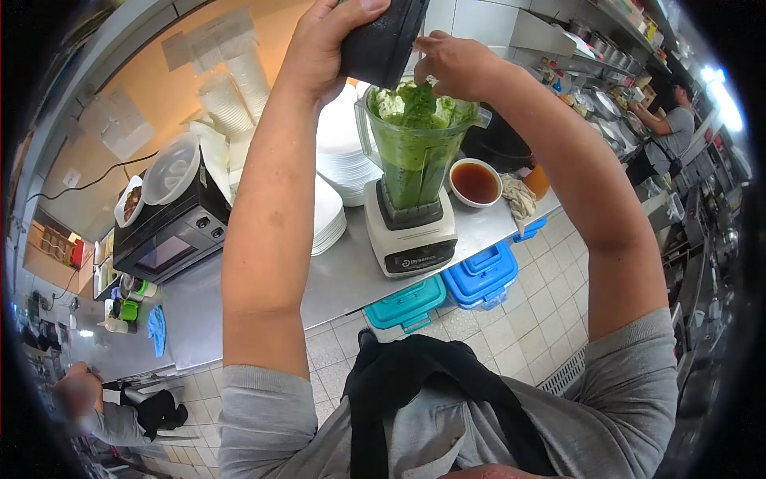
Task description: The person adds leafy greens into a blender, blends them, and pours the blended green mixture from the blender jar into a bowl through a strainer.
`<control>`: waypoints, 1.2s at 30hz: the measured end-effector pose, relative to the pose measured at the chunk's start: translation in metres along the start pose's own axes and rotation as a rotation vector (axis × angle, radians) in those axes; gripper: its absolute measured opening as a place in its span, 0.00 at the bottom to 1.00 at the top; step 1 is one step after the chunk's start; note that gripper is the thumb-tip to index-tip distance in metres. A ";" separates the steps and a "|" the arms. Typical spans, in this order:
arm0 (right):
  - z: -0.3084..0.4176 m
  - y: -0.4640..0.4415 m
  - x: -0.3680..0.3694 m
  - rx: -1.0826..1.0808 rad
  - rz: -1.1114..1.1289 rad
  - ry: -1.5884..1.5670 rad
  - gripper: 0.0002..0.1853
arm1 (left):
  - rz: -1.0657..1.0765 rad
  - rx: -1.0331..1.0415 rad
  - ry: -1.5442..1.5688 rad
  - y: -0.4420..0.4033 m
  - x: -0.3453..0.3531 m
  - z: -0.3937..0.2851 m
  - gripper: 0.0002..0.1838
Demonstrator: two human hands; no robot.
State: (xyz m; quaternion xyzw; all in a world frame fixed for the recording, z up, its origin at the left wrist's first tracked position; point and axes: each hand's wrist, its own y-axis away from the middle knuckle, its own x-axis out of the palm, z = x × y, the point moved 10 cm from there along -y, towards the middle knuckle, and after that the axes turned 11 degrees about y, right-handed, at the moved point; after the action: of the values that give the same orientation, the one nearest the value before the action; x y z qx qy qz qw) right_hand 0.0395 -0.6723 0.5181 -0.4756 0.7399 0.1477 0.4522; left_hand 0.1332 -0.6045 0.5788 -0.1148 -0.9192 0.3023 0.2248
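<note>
My left hand [313,60] grips a black container [384,38], tilted with its lower edge over the mouth of a blender jar [411,152]. Thick green puree fills much of the clear jar, with a darker leafy clump [419,104] at the top. Close to the container's rim, my right hand [461,68] has its fingers curled above the jar; what they hold, if anything, I cannot make out. Under the jar sits the white blender base [411,231] on the metal counter.
A bowl of reddish-brown liquid [475,183], a cloth [520,199] and an orange bottle [537,182] stand right of the blender. Stacked white plates [347,172] and a black oven [171,231] are left. Lidded blue [483,271] and teal [407,303] bins sit below. Two people work farther off.
</note>
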 end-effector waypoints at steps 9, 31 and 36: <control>0.015 -0.004 0.004 -0.061 0.050 0.177 0.05 | 0.019 0.053 0.071 0.005 -0.026 -0.008 0.33; -0.032 0.165 0.010 0.494 0.019 -0.978 0.11 | 0.385 -0.165 -0.983 -0.006 0.024 0.072 0.39; 0.012 0.204 0.059 0.484 0.070 -1.232 0.12 | 0.436 -0.239 -1.101 -0.007 0.031 0.079 0.41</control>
State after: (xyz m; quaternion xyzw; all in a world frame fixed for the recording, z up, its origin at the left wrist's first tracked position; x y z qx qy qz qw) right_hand -0.1337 -0.5951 0.4209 -0.1649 0.3731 0.2367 0.8818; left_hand 0.0673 -0.6385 0.5374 -0.1518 -0.8834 0.2509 -0.3656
